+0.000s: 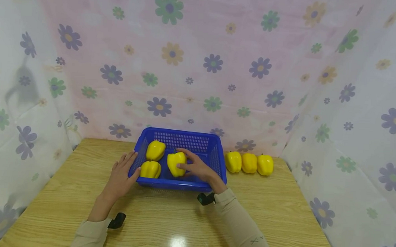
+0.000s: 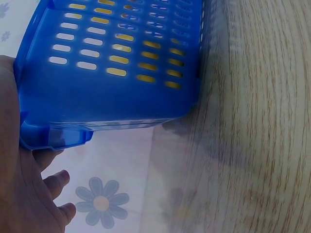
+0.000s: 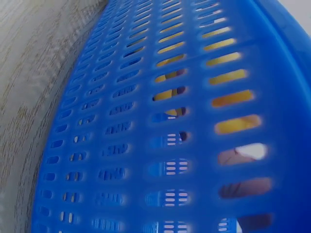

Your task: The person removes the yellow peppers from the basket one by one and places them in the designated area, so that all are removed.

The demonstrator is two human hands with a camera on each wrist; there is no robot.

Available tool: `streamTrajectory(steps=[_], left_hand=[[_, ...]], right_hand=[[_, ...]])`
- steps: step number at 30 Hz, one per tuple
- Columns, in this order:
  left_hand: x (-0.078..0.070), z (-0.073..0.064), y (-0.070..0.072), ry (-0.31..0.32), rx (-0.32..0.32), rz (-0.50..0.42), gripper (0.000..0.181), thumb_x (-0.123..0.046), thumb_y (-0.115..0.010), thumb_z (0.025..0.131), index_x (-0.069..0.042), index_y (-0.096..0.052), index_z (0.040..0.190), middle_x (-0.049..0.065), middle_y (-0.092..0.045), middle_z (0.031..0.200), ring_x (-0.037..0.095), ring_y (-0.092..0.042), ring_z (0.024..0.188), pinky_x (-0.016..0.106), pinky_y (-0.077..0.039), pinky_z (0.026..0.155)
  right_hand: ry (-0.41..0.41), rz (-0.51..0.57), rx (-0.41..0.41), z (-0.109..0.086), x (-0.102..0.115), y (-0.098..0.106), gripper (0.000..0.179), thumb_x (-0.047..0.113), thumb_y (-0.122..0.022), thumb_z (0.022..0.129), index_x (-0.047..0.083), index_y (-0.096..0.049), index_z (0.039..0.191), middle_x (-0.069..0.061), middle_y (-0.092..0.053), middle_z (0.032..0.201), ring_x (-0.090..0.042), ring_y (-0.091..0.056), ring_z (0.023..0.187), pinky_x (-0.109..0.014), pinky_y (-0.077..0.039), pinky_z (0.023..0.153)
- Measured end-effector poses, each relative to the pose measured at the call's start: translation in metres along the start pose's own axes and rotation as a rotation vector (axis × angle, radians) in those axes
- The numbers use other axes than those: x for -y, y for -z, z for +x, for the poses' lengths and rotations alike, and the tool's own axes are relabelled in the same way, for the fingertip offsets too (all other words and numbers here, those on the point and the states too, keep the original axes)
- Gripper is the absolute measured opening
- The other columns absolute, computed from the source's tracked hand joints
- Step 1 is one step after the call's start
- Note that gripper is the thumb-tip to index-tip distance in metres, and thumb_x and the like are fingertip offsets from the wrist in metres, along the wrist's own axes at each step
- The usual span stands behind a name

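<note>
A blue plastic basket point(image 1: 181, 185) stands at the back of the table. My right hand point(image 1: 200, 169) reaches over its front rim and grips a yellow bell pepper point(image 1: 175, 163) inside it, with fingers behind and the thumb on the near side. Left of that, one bell pepper point(image 1: 156, 150) lies toward the back of the basket and another bell pepper point(image 1: 150, 169) toward the front. My left hand point(image 1: 121, 177) holds the basket's front left corner, thumb over the rim. In the left wrist view its fingertips point(image 2: 67, 211) show below the rim handle point(image 2: 68, 138).
To the basket's right, three yellow bell peppers point(image 1: 249, 163) stand in a row on the wooden table point(image 1: 166, 219). Flowered cloth point(image 1: 194, 74) encloses the back and both sides. Dark wrist cameras point(image 1: 206, 199) hang below both wrists.
</note>
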State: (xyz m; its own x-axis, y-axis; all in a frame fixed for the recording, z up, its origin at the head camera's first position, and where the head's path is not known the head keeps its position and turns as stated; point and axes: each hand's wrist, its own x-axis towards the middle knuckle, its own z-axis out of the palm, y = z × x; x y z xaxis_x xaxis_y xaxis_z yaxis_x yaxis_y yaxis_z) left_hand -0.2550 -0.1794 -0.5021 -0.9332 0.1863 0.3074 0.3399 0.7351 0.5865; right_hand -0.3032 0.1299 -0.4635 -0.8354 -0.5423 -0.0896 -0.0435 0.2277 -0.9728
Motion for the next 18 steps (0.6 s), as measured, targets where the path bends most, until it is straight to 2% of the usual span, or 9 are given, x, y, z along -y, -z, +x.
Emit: streamTrajectory(steps=[6,11,18], left_hand=[[0.0,0.001,0.0,0.001,0.004,0.001,0.063,-0.03,-0.051,0.105,0.0,-0.033,0.158,0.024,-0.028,0.164,0.053,-0.016,0.151,0.076,-0.01,0.115],[0.001,0.001,-0.001,-0.003,-0.003,0.0,0.063,-0.031,-0.05,0.106,0.0,-0.033,0.158,0.023,-0.028,0.165,0.053,-0.016,0.151,0.076,-0.01,0.115],[0.002,0.001,-0.001,-0.003,-0.006,-0.004,0.063,-0.031,-0.05,0.106,0.0,-0.033,0.158,0.023,-0.028,0.165,0.052,-0.016,0.151,0.076,-0.01,0.115]], right_hand=[[0.011,0.01,0.018,-0.004,0.001,0.002,0.06,0.014,-0.058,0.104,0.016,-0.033,0.159,-0.022,-0.04,0.154,-0.037,-0.058,0.124,-0.049,-0.06,0.087],[0.024,0.052,-0.035,-0.012,0.003,0.003,0.057,0.015,-0.06,0.103,0.015,-0.037,0.155,-0.024,-0.045,0.149,-0.036,-0.063,0.115,-0.049,-0.062,0.083],[0.026,0.133,-0.085,-0.027,0.007,0.006,0.063,0.016,-0.064,0.101,0.013,-0.036,0.157,-0.025,-0.047,0.147,-0.033,-0.067,0.109,-0.048,-0.062,0.081]])
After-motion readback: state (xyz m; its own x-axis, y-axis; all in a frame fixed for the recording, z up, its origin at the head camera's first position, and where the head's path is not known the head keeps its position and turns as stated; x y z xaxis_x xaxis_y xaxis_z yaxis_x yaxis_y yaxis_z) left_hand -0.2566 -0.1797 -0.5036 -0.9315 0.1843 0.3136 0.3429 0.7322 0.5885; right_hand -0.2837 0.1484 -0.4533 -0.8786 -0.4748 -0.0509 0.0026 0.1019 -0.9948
